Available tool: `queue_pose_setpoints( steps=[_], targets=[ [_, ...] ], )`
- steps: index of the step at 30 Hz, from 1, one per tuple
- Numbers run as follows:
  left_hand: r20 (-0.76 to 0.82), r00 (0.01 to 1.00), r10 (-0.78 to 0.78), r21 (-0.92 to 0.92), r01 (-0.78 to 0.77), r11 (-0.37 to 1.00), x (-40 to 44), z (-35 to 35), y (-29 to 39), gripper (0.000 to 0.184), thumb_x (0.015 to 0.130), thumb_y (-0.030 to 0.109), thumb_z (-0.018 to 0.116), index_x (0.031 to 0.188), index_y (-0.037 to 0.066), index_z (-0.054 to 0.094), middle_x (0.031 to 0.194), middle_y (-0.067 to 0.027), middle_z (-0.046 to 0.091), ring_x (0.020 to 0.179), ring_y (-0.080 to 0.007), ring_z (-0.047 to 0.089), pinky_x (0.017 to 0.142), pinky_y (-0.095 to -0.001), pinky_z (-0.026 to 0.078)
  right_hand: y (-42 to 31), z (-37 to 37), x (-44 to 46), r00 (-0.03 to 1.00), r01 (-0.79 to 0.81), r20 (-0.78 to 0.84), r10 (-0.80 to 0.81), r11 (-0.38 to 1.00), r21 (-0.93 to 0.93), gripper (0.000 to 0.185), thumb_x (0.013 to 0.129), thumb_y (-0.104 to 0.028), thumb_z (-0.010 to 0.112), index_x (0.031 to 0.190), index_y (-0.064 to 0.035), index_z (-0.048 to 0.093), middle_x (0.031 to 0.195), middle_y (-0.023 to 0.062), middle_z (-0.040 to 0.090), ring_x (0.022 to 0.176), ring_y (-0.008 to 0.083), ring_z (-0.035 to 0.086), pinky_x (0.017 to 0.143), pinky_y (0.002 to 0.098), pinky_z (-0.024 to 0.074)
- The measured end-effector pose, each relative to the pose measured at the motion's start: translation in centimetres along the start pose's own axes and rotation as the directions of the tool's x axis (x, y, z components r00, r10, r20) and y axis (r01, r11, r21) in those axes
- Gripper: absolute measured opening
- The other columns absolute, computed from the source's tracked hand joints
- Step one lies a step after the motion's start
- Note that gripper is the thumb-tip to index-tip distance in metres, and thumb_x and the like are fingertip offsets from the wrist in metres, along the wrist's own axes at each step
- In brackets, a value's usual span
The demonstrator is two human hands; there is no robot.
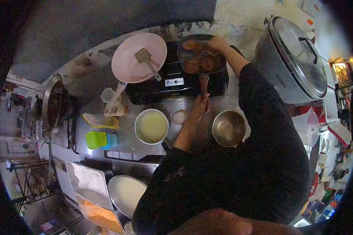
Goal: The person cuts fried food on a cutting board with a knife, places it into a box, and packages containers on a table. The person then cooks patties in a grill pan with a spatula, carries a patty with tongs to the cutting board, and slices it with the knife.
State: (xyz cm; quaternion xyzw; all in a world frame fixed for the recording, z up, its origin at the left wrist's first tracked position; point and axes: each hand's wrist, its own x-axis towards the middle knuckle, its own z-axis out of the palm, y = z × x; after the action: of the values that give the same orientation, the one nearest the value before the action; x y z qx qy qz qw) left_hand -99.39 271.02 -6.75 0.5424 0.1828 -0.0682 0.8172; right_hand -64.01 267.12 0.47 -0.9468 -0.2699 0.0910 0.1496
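Observation:
A dark square grill pan (202, 69) holding several browned, round patties (192, 65) rests on the right side of the black two-burner stove (174, 91). My left hand (201, 105) is wrapped round the pan's brown handle (204, 83). At the pan's far right corner, my right hand (219, 44) reaches in over the patties with its fingers drawn together. Whatever those fingers pinch, if anything, is hidden. On the left burner sits a pink frying pan (125, 51), with a slotted spatula (142, 56) lying across it.
Nearer me are a pot of pale yellow liquid (153, 126), a small round item (179, 116) and a metal bowl (228, 128). Green-lidded container (96, 140) and yellow packet (100, 121) stand left. A large lidded cooker (288, 62) stands right; a pan of white liquid (127, 194) sits lower left.

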Motion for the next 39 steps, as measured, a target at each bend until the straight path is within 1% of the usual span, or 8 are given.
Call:
queue_pose_setpoints(
  steps=[3, 9, 13, 18, 21, 27, 30, 39],
  targets=[
    [-0.003, 1.000, -0.005, -0.042, 0.005, 0.999, 0.1, 0.2, 0.3, 0.031, 0.095, 0.044, 0.059, 0.092, 0.013, 0.053, 0.068, 0.0036, 0.052, 0.053, -0.0085, 0.052, 0.044, -0.0258, 0.043, 0.7, 0.5, 0.5, 0.986, 0.161, -0.014, -0.165, 0.975, -0.152, 0.047, 0.088, -0.047, 0.056, 0.081, -0.0044, 0.074, 0.086, 0.0189, 0.071, 0.078, 0.0378, 0.067, 0.073, 0.0453, 0.0516],
    [-0.021, 1.000, -0.017, -0.042, 0.016, 0.999, 0.3, -0.1, -0.7, 0.030, 0.094, 0.042, 0.060, 0.094, 0.013, 0.053, 0.072, 0.0028, 0.053, 0.057, -0.0097, 0.053, 0.044, -0.0265, 0.044, -1.4, -1.4, -2.1, 0.973, -0.224, 0.163, 0.162, 0.832, 0.508, 0.020, 0.078, -0.028, 0.066, 0.087, -0.0113, 0.073, 0.080, 0.0132, 0.070, 0.072, 0.0340, 0.066, 0.062, 0.0397, 0.0525],
    [-0.020, 0.999, -0.045, -0.056, 0.044, 0.997, 0.8, -0.2, -0.9, 0.032, 0.094, 0.042, 0.061, 0.100, 0.012, 0.055, 0.077, 0.0021, 0.054, 0.057, -0.0103, 0.053, 0.045, -0.0266, 0.045, 3.6, 6.8, 5.4, 0.976, 0.200, -0.074, -0.206, 0.977, -0.076, 0.016, 0.075, -0.025, 0.065, 0.076, -0.0092, 0.070, 0.076, 0.0137, 0.069, 0.067, 0.0341, 0.064, 0.059, 0.0408, 0.0507],
    [-0.048, 0.996, -0.069, -0.030, 0.068, 0.997, 0.2, -0.1, -0.1, 0.032, 0.094, 0.043, 0.061, 0.100, 0.012, 0.054, 0.081, 0.0018, 0.055, 0.057, -0.0103, 0.053, 0.045, -0.0264, 0.046, -2.9, -0.4, -2.9, 0.970, 0.128, -0.214, -0.113, 0.990, 0.060, 0.027, 0.076, -0.035, 0.066, 0.067, -0.0092, 0.068, 0.075, 0.0152, 0.068, 0.068, 0.0357, 0.064, 0.064, 0.0452, 0.0505],
    [-0.068, 0.995, -0.067, -0.021, 0.066, 0.998, 0.2, -0.1, 0.0, 0.031, 0.095, 0.042, 0.059, 0.099, 0.013, 0.054, 0.080, 0.0020, 0.055, 0.057, -0.0104, 0.053, 0.046, -0.0267, 0.046, -4.9, -2.7, -6.2, 0.986, 0.167, -0.031, -0.165, 0.983, 0.079, 0.036, 0.079, -0.041, 0.064, 0.068, -0.0067, 0.069, 0.076, 0.0173, 0.067, 0.070, 0.0379, 0.064, 0.069, 0.0459, 0.0507],
    [-0.055, 0.996, -0.070, -0.027, 0.068, 0.997, 0.5, 0.2, -0.2, 0.029, 0.096, 0.041, 0.057, 0.102, 0.012, 0.054, 0.077, 0.0020, 0.054, 0.056, -0.0105, 0.053, 0.046, -0.0276, 0.047, -1.2, 2.7, -2.9, 0.904, 0.392, -0.059, -0.424, 0.874, -0.287, 0.036, 0.083, -0.037, 0.062, 0.074, -0.0025, 0.069, 0.078, 0.0200, 0.068, 0.074, 0.0408, 0.065, 0.075, 0.0470, 0.0526],
    [-0.066, 0.996, -0.062, 0.043, 0.065, 0.997, 0.7, 0.1, -0.5, 0.029, 0.096, 0.040, 0.058, 0.100, 0.012, 0.053, 0.072, 0.0017, 0.052, 0.053, -0.0107, 0.052, 0.045, -0.0272, 0.045, -3.4, 0.7, -4.8, 0.975, -0.058, -0.209, 0.073, 0.995, 0.081, 0.038, 0.084, -0.038, 0.064, 0.078, -0.0004, 0.070, 0.086, 0.0223, 0.069, 0.084, 0.0408, 0.066, 0.078, 0.0483, 0.0530],
    [0.040, 0.999, -0.035, -0.027, 0.036, 0.999, 1.2, -0.5, -1.4, 0.032, 0.095, 0.043, 0.058, 0.099, 0.011, 0.055, 0.071, 0.0008, 0.052, 0.051, -0.0116, 0.050, 0.044, -0.0273, 0.042, -5.9, -4.4, -6.6, 0.967, 0.147, -0.173, -0.187, 0.964, -0.220, 0.042, 0.085, -0.042, 0.062, 0.097, -0.0030, 0.070, 0.098, 0.0206, 0.068, 0.091, 0.0390, 0.067, 0.080, 0.0509, 0.0539]
  ],
)
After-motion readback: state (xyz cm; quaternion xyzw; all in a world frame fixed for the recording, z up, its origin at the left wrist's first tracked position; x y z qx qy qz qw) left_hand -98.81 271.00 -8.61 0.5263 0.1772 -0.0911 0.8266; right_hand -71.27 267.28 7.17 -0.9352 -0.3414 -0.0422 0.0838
